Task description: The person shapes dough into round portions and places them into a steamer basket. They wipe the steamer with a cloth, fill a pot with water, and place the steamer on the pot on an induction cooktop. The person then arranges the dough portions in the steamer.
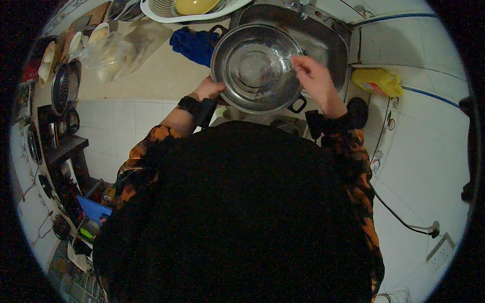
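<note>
A wide metal pot (257, 68) with black side handles is tilted so its shiny inside faces me, over the near left part of the sink (326, 49). At its lower left rim my left hand (209, 90) grips the edge, fingers partly hidden beneath. My right hand (312, 77), slightly blurred, is at the right rim with its fingers curled; whether it touches the metal or holds something small is unclear. One black handle (298, 104) sticks out below the right hand. Left of the pot, a dark blue cloth (191, 44) lies crumpled on the counter.
A white basket (159, 13) with a yellow bowl (197, 5) stands beyond the cloth. Clear plastic bags (108, 55) lie on the counter (147, 83) to the left. A yellow plastic bottle (377, 81) is by the right wall. The faucet (303, 7) is at the sink's far side.
</note>
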Action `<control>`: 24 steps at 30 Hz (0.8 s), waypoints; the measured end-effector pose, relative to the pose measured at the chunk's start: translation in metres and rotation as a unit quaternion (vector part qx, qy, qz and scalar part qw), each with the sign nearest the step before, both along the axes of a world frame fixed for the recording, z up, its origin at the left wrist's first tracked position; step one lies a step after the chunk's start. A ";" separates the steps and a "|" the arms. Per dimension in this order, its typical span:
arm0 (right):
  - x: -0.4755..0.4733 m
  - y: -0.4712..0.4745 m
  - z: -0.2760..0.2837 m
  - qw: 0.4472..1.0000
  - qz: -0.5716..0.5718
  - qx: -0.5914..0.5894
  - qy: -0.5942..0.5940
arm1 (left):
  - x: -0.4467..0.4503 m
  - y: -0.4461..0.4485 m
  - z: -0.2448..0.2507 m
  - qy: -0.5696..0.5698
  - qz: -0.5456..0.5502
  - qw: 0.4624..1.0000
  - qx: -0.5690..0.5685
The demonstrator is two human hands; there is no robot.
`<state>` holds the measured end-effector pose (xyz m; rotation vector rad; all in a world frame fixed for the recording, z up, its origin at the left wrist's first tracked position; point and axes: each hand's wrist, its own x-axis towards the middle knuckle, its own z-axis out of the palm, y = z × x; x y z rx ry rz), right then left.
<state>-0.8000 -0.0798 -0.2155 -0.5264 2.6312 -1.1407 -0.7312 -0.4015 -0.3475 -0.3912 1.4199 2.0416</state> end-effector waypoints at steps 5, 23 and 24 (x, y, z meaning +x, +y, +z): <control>0.003 0.008 0.013 0.972 -0.102 -0.147 0.149 | -0.004 -0.026 0.032 -0.043 0.044 0.998 -0.010; -0.020 -0.125 -0.008 0.910 0.263 0.313 0.075 | 0.020 -0.052 0.057 -0.010 0.137 0.988 -0.076; -0.026 -0.132 -0.012 0.898 0.297 0.316 0.077 | 0.019 -0.053 0.057 0.003 0.120 0.988 -0.097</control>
